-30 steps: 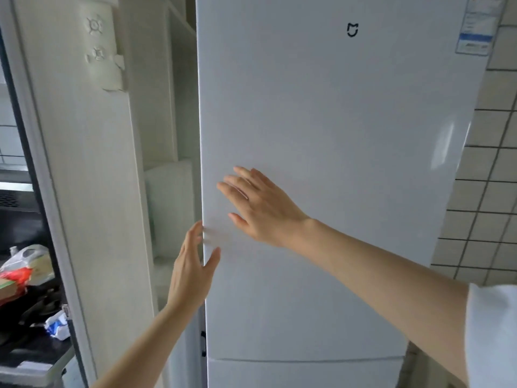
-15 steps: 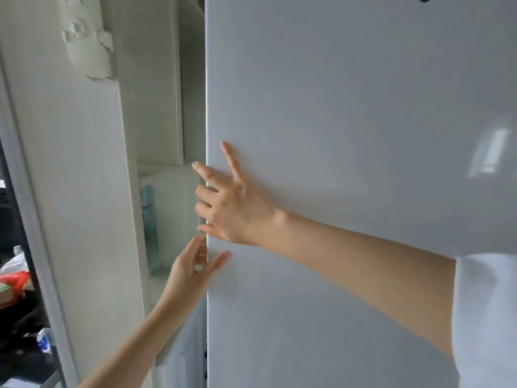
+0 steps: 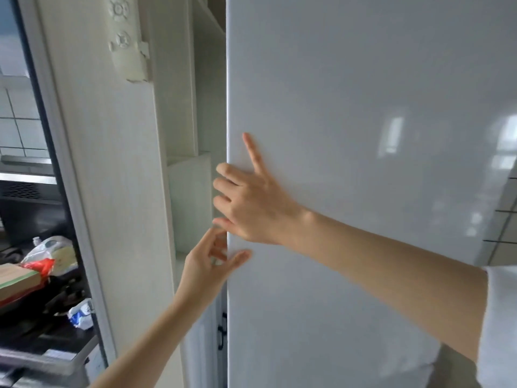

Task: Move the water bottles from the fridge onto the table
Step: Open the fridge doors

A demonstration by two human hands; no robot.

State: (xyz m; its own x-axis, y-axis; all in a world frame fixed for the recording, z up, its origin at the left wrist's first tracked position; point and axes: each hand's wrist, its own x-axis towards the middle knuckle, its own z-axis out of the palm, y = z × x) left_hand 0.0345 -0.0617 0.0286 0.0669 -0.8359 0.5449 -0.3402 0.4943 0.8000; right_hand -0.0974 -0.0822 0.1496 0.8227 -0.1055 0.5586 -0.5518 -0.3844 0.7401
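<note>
Kitchen corner, white fridge door (image 3: 363,135) fills frame right, shut. Right hand (image 3: 251,205) and left hand (image 3: 207,264) curl fingers round its left edge at centre. Bottles unseen, presumably inside; nothing moved yet

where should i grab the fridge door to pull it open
Judging by this view, take the fridge door by its left vertical edge, coming from the left: its front shows no handle, and the left hand and right hand are both already at that edge.
</note>
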